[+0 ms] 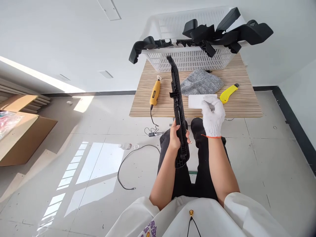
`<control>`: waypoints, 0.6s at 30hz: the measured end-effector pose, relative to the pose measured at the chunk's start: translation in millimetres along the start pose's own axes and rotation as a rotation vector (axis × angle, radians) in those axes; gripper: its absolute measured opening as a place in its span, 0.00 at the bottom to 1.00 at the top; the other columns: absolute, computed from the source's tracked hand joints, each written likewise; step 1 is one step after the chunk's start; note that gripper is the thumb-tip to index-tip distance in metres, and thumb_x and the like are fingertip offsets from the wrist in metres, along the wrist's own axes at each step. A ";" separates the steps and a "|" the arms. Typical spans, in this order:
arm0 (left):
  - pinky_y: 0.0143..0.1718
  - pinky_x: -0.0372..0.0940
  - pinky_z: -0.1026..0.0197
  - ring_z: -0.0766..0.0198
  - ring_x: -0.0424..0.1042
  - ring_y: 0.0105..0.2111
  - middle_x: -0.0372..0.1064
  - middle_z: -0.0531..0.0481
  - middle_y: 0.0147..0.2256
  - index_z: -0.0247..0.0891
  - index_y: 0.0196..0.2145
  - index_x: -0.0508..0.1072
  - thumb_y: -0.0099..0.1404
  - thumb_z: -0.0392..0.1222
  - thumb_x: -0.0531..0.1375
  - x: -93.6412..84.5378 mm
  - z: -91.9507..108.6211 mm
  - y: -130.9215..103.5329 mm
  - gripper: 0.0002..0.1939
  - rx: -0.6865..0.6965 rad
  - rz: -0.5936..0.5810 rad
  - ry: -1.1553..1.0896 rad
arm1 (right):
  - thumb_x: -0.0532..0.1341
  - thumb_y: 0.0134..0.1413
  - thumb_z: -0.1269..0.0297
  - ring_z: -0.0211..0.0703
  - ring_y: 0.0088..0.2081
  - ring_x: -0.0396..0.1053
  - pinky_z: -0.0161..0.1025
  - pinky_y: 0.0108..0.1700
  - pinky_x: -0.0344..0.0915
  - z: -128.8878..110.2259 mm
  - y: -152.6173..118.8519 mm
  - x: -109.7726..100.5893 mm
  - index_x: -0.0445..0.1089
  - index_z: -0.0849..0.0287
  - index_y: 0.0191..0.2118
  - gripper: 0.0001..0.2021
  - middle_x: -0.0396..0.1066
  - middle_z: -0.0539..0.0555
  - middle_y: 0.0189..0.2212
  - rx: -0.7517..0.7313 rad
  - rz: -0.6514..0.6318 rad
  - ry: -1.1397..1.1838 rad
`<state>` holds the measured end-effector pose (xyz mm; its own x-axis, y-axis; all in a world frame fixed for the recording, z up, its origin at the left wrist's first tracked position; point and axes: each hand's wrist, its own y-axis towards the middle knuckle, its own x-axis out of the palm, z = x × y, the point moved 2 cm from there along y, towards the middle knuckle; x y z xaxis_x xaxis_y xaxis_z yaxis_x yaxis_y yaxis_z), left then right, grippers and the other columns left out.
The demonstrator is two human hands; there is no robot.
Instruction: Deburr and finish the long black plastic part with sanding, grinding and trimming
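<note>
My bare left hand [175,136] is wrapped round the lower part of a long black plastic trim piece [178,102]. The piece stands nearly upright in view, its ribbed inner side showing, over my lap and the table's front edge. My right hand [213,113] wears a white knitted glove with an orange cuff edge. Its fingers are closed round a small greyish thing that I cannot make out. A flat white piece [195,101] lies beside and partly behind the glove. Close by on the right is a yellow utility knife [228,93].
A yellow rotary tool [155,93] with a cord lies left on the wooden table [140,110]. A grey cloth [201,82] lies before a white basket [191,61] with several black plastic parts [212,34]. A cable [118,171] runs over the floor; a cardboard box [27,138] stands left.
</note>
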<state>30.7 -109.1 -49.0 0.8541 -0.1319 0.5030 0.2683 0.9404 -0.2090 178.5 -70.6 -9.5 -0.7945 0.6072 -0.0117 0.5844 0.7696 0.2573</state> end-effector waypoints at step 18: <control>0.15 0.60 0.63 0.63 0.65 0.11 0.63 0.62 0.17 0.43 0.44 0.61 0.61 0.52 0.52 8.3 0.1 -1.0 0.16 -0.020 0.019 0.057 | 0.67 0.55 0.56 0.42 0.41 0.74 0.42 0.43 0.75 -6.8 -0.9 5.0 0.77 0.52 0.41 0.09 0.78 0.51 0.43 0.073 -0.344 0.043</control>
<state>37.5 -111.1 -44.5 0.8831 -0.1327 0.4500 0.2606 0.9364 -0.2352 172.9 -69.7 -3.2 -0.9523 0.3020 -0.0446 0.2901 0.9407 0.1759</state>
